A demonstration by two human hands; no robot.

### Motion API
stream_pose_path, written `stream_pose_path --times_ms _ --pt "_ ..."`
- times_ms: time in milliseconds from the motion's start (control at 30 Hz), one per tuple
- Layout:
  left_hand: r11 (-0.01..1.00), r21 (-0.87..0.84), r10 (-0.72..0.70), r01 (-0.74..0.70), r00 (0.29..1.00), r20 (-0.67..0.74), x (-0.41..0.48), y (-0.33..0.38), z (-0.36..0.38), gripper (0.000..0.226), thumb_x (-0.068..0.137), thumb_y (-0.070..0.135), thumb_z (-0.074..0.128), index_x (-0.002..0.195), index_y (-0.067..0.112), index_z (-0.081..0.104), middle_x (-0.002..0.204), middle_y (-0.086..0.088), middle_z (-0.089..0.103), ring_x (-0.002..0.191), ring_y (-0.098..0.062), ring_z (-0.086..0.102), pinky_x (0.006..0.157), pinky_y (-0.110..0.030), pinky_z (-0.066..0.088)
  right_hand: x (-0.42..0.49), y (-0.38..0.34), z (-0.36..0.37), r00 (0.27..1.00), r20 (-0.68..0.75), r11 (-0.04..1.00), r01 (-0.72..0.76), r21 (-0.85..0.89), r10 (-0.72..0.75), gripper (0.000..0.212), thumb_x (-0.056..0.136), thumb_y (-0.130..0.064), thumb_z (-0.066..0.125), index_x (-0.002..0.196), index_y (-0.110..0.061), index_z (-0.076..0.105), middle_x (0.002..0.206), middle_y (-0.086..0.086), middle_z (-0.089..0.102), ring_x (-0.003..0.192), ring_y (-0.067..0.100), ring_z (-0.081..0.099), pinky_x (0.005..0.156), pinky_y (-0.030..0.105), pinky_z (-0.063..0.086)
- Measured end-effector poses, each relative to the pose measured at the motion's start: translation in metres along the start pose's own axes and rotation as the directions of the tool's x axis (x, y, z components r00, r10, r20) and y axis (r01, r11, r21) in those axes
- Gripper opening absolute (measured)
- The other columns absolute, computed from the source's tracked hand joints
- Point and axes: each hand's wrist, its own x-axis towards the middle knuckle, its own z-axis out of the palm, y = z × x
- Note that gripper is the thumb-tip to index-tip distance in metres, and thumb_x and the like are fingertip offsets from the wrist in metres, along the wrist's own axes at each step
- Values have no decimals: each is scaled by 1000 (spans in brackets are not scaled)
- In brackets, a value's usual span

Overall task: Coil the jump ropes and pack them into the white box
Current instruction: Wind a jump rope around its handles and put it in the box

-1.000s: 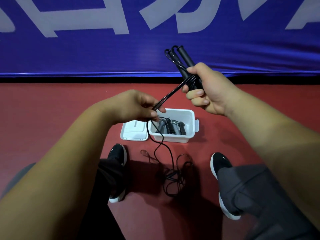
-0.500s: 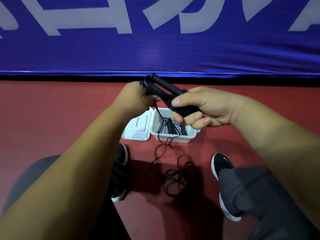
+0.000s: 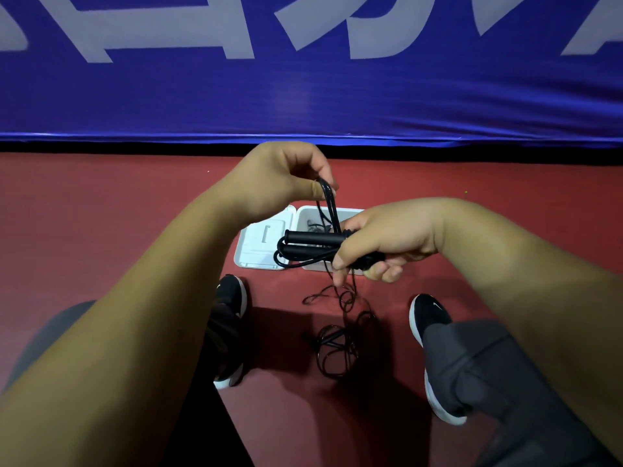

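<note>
The white box sits on the red floor, mostly hidden behind the right hand; its contents are too dark to make out. Its lid lies open alongside. The right hand grips the jump rope by both black handles, while the left hand pinches a loop of cord above them, the slack tangled on the floor. Behind stands a blue banner whose white lettering is cut off and unreadable.

White box largely behind right hand and rope handles, contents indistinct; banner lettering cut off above.
</note>
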Motion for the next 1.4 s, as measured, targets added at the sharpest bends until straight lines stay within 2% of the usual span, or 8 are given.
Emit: stream_pose_path --times_ms 100,233,567,700,833,1100,1233,1400 --pt "1000 18 16 -16 1000 26 -2 2 2 15 85 -3 78 93 10 75 96 -12 77 99 -33 73 96 -52 57 8 2 -4 998 -62 999 -18 -42 16 15 100 -9 63 113 -3 58 114 22 78 55 14 38 44 22 35" --pt "1000 23 6 -7 998 57 -3 4 0 18 83 -9 76 92 7 74 89 -16 73 81 -21 66 82 -42 56 15 4 -14 961 -274 999 16 -32 -24 24 99 -12 65 121 -4 59 89 13 72 52 14 41 45 23 37" --pt "935 350 -110 61 986 122 -6 0 1 28 88 11 78 104 33 78 90 9 76 84 -24 73 79 -48 61 26 9 -27 785 -613 996 56 -68 -86 21 94 -15 60 114 -10 65 81 9 67 51 19 47 49 27 45" --pt "825 559 -175 81 978 117 -4 -10 6 5 93 17 73 90 16 68 78 2 75 66 -4 74 76 -46 60 29 5 -23 775 -623 993 116 -28 -108 15 95 -16 61 109 -12 64 80 8 65 50 17 44 47 26 43" --pt "750 654 -210 94 972 101 -3 -13 9 18 96 15 55 80 10 63 81 -5 75 56 -4 73 73 -48 61 25 1 -21 842 -536 997 77 5 -63 12 95 -15 62 107 -13 62 80 8 62 51 15 40 46 24 36" --pt "801 593 -161 81 983 84 -9 -9 13 12 108 25 48 99 27 57 88 -7 74 49 -18 72 52 -47 63 19 -2 -20 869 -495 998 -50 -42 22 16 98 -14 62 114 -9 62 80 9 60 50 14 37 43 22 34" --pt "839 539 -113 66 992 55 -8 -5 17 7 103 23 63 98 24 58 83 -1 75 53 -17 72 52 -48 61 20 -1 -25 831 -556 1000 -29 -1 24 20 98 -14 62 116 -8 63 80 10 62 49 13 39 43 21 35" --pt "923 358 -133 142 990 -49 -8 -4 12 23 99 25 72 91 12 55 71 -7 72 58 -21 74 52 -51 61 20 -4 -28 791 -612 997 62 38 -25 18 97 -17 66 113 -12 60 85 12 64 50 14 41 43 22 36"
